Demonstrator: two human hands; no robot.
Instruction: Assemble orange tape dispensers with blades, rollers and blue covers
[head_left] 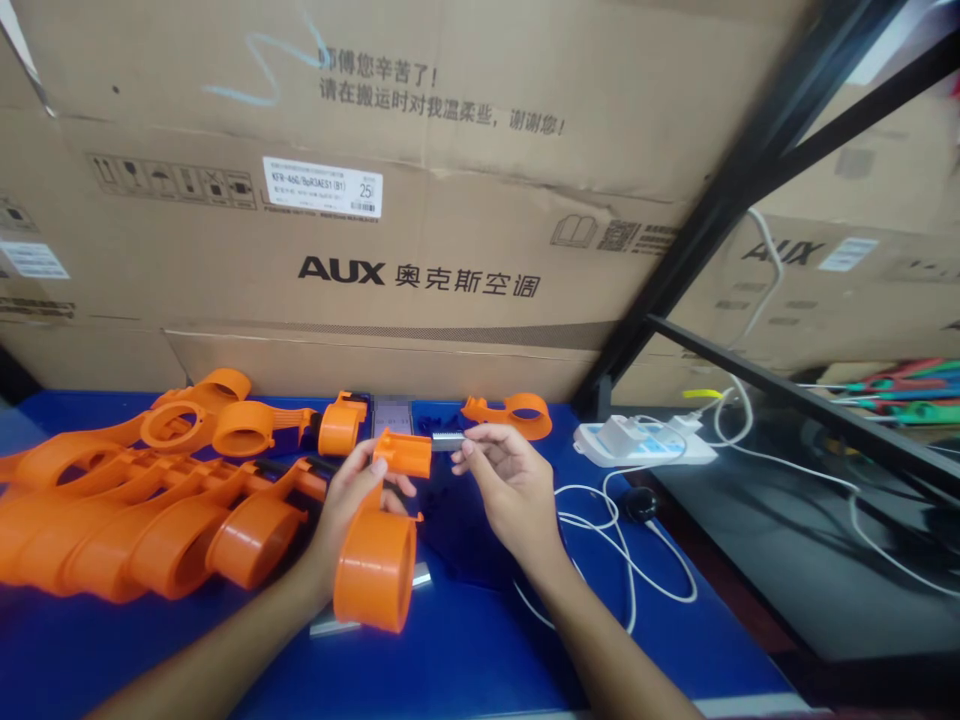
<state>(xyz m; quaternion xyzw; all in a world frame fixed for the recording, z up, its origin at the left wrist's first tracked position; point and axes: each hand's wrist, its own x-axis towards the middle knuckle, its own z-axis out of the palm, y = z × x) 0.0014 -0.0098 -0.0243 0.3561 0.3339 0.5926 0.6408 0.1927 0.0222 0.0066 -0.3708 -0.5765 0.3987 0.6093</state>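
My left hand [352,490] is closed around an orange plastic tape dispenser [375,570]. Its wide round hub hangs down toward me, and its narrower end [405,455] points to the right. Between the thumb and fingers of my right hand [510,480] is a small grey metal blade [448,441] with a toothed upper edge. The blade's left end meets, or nearly meets, the dispenser's narrow end; whether they touch I cannot tell. Several similar orange dispensers [255,540] lie in a row left of my left hand.
More orange dispensers [244,428] lie along the back of the blue table [480,660], one [529,415] behind my right hand. Metal strips [334,625] lie under the held dispenser. At right are a white power strip [645,443], loose cables and a black rack post [675,250]. Large cardboard boxes [450,230] stand behind.
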